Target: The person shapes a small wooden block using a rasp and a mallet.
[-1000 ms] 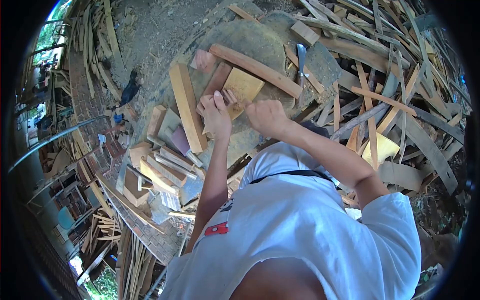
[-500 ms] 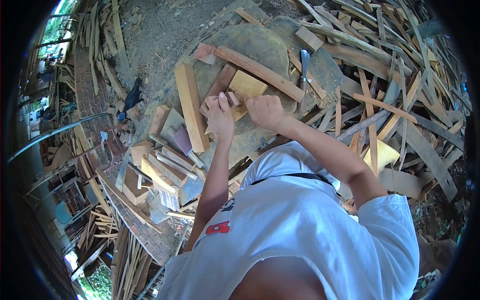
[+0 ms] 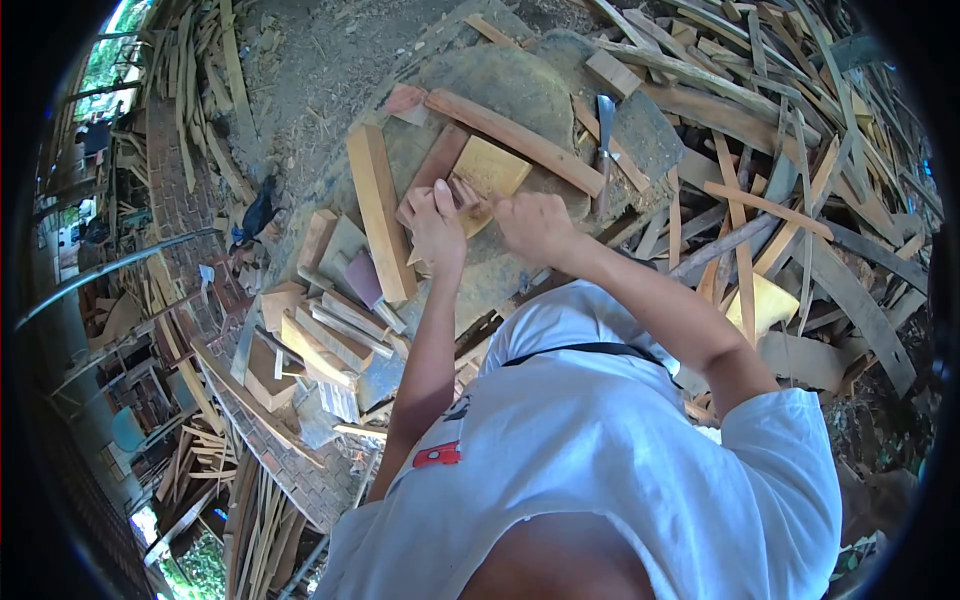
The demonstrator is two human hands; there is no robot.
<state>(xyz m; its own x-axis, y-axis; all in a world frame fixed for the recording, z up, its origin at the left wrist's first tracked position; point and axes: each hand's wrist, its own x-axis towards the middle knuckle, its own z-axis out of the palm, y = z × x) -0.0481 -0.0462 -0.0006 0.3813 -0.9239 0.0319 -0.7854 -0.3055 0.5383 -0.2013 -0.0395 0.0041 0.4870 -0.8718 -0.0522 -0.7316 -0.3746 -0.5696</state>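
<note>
My left hand (image 3: 437,228) is closed on a small wood piece (image 3: 463,193), pressed over a reddish-brown block (image 3: 440,158) and beside a yellow wood block (image 3: 493,166). My right hand (image 3: 533,228) is closed just right of it, at the lower edge of the yellow block; what its fingers hold is too small to make out. A long reddish wood bar (image 3: 515,140) lies beyond the yellow block. To the left of my left hand rests a thick light-brown bar (image 3: 381,215). A chisel-like tool with a blue end (image 3: 606,125) lies at the right.
Wood blocks and offcuts (image 3: 330,340) are heaped at the lower left of the worn work surface (image 3: 500,75). Long strips and scraps (image 3: 740,220) pile up at the right. A squared block (image 3: 612,74) sits at the far edge. Brick paving (image 3: 310,470) shows at the lower left.
My right hand has shifted slightly beside the small piece. My left hand keeps its hold in nearly the same place. The whole view has moved a little.
</note>
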